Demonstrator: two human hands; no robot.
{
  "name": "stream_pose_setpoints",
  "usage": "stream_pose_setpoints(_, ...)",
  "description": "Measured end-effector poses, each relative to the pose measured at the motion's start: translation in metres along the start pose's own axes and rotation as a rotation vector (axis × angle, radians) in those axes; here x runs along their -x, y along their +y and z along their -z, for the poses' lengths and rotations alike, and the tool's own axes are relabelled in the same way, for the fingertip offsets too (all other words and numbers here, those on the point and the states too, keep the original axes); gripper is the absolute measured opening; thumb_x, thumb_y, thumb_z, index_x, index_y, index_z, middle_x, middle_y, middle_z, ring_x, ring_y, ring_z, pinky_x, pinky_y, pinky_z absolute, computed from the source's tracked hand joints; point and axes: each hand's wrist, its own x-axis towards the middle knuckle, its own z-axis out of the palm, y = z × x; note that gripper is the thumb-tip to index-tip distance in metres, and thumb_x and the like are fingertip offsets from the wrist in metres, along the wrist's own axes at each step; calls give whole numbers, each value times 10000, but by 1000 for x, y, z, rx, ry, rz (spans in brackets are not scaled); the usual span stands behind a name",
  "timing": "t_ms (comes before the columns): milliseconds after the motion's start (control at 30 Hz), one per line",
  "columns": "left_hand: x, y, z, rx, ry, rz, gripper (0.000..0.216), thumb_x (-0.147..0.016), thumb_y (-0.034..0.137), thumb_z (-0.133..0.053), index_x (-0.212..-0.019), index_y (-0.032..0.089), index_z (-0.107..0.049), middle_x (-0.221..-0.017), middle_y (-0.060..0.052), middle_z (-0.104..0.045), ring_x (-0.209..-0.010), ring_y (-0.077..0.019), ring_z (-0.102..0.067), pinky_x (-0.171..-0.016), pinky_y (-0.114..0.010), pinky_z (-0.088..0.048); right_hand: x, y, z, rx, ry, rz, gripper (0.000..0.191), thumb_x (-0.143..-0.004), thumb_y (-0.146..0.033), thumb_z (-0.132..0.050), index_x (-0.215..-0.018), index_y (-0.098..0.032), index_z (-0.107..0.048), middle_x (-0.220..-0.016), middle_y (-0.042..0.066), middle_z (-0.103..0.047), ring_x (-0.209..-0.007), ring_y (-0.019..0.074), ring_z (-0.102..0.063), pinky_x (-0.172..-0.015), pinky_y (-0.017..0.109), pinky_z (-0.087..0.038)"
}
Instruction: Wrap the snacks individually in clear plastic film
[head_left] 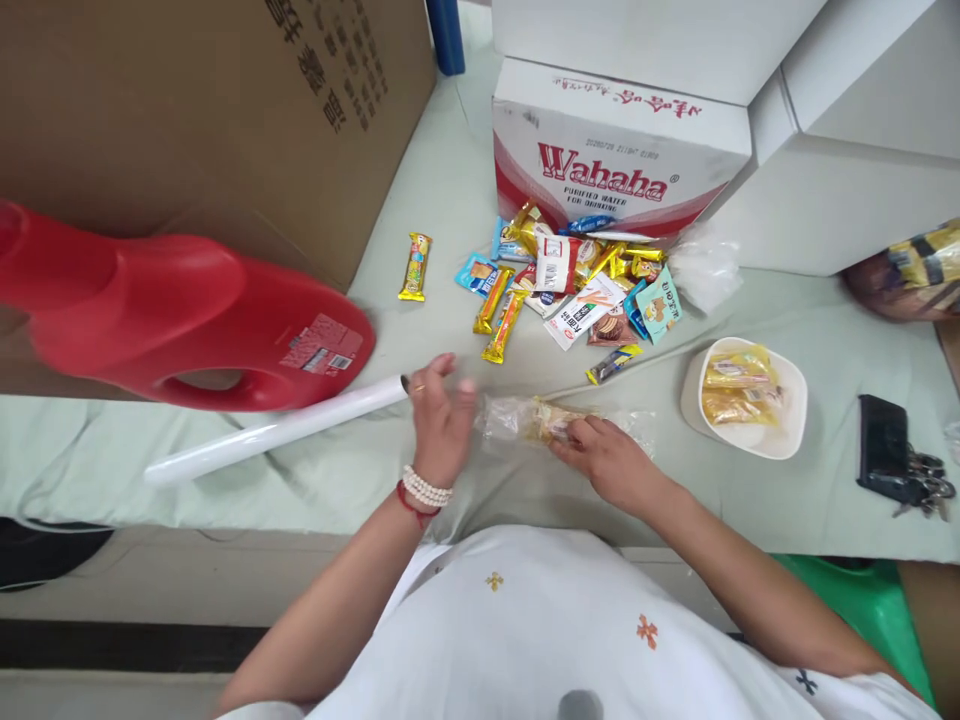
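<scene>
A yellow-wrapped snack (551, 415) lies in clear plastic film (510, 415) near the table's front edge. My right hand (611, 460) grips its right side, fingers bent over it and partly hiding it. My left hand (441, 420) is raised to the left of the film, fingers apart and slightly blurred, holding nothing visible. It overlaps the end of a white roll (277, 435); whether it touches the roll or the film, I cannot tell. Beyond both hands is a pile of packaged snacks (555, 265). To the right, a white tub (791, 425) contains yellow packets (739, 385).
A red jug (187, 310) lies before a large brown carton (187, 120) at left. A white Wahaha carton (622, 160) stands behind the snacks, beside a crumpled clear bag (705, 265). A black pouch (881, 445) with keys (930, 480) sits far right.
</scene>
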Motion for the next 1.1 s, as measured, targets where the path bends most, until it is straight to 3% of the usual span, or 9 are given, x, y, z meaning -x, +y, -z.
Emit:
stream_pose_setpoints(100, -1, 17, -5, -185, -282, -61, 278, -827, 446, -649, -959, 204, -688, -947, -98, -709, -956, -285, -641, -864, -401, -494, 2, 5, -3, -97, 8, -28, 410, -1039, -159, -427, -1379, -247, -640, -1054, 93, -608, -921, 230, -529, -817, 343, -455)
stream_pose_setpoints(200, 6, 37, -13, -35, -435, 19, 236, -871, 407, -591, -751, 210, -642, -634, -6, -632, -647, -192, -604, -650, -299, -471, 4, 7, -5, -205, 32, -37, 447, -1037, -137, -408, -1409, -259, -625, -1100, 90, -622, -949, 224, -538, -856, 346, -470)
stream_pose_setpoints(367, 14, 64, -47, 209, -610, 44, 330, -962, 260, -408, -926, 177, -726, -720, -42, -744, -671, -195, -687, -667, -302, -510, 12, 7, -5, -362, 125, 9, 386, -1012, -120, -404, -1240, -205, -703, -1214, 123, -635, -1076, 243, -568, -947, 386, -501)
stream_pose_setpoints(433, 16, 69, -62, -48, -599, -70, 314, -957, 203, -430, -1002, 167, -738, -782, -89, -760, -731, -236, -703, -717, -344, -509, 21, 10, -6, -443, 252, -52, 363, -1025, -147, -398, -1237, -206, -686, -1212, 122, -649, -1106, 236, -587, -957, 380, -514)
stream_pose_setpoints(567, 20, 71, -73, -469, -475, -265, 279, -987, 281, -515, -1175, 210, -710, -941, -132, -739, -865, -276, -680, -762, -368, -489, 41, 20, -14, -219, 512, -547, 375, -985, -329, -589, -1332, -193, -628, -1272, 181, -601, -1163, 326, -548, -995, 524, -490)
stream_pose_setpoints(667, 17, 70, -69, -583, -299, -299, 499, -929, 392, -649, -1393, 222, -579, -1176, -176, -665, -1111, -342, -601, -876, -432, -481, 46, 17, -21, -88, 464, -677, 244, -945, -325, -636, -1142, -198, -705, -1346, 198, -555, -1187, 366, -520, -950, 550, -502)
stream_pose_setpoints(767, 12, 69, -65, -618, -355, -250, 463, -887, 464, -693, -1251, 186, -624, -1162, -188, -646, -1120, -371, -583, -853, -446, -494, 39, -1, -20, -185, 449, -677, 187, -1004, -251, -504, -1015, -234, -690, -1140, 129, -640, -973, 263, -612, -794, 387, -553)
stream_pose_setpoints(933, 17, 73, -67, -323, -362, -105, 203, -914, 386, -619, -977, 195, -588, -954, -98, -667, -839, -267, -657, -714, -362, -502, 17, -30, -10, -397, 521, -429, 355, -1031, -201, -413, -1351, -203, -568, -1258, 158, -648, -1158, 249, -621, -995, 405, -539)
stream_pose_setpoints(1100, 34, 89, -64, 511, -557, 137, 212, -933, 420, -561, -932, 209, -551, -838, -17, -666, -735, -172, -674, -715, -327, -566, 24, -24, -9, -522, 540, -348, 527, -1014, -360, -539, -1511, -216, -440, -1502, 171, -537, -1420, 290, -478, -1148, 520, -444)
